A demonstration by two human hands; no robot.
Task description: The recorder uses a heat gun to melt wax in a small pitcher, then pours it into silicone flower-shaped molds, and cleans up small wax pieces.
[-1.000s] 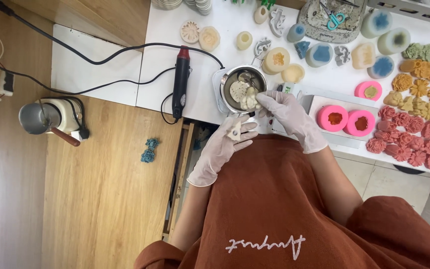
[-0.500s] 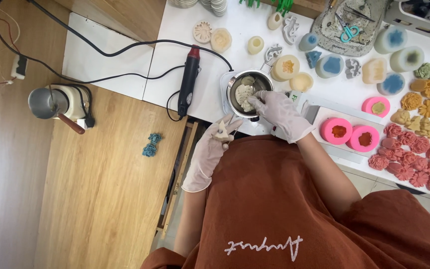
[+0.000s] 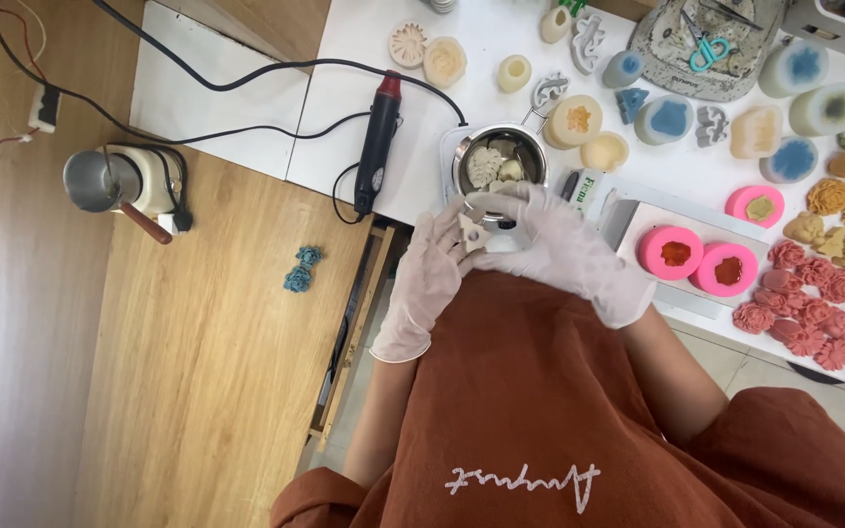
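I see right hand (image 3: 564, 249) back from metal pot (image 3: 499, 164), both hands' fingers now pinching cream wax piece (image 3: 471, 232) with left hand (image 3: 429, 279)

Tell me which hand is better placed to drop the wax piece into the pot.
Probably right. The right hand reaches nearest the pot and pinches the wax piece from above; the left hand supports it lower, farther from the rim.

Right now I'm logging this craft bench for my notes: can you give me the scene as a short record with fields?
Left hand: gloved, holding a small pale wax piece
Right hand: gloved, touching the same piece
Behind hands: metal pot of pale wax pieces
Left of pot: black heat gun
Right: two pink round moulds, rows of flower-shaped pieces
Surface: white table
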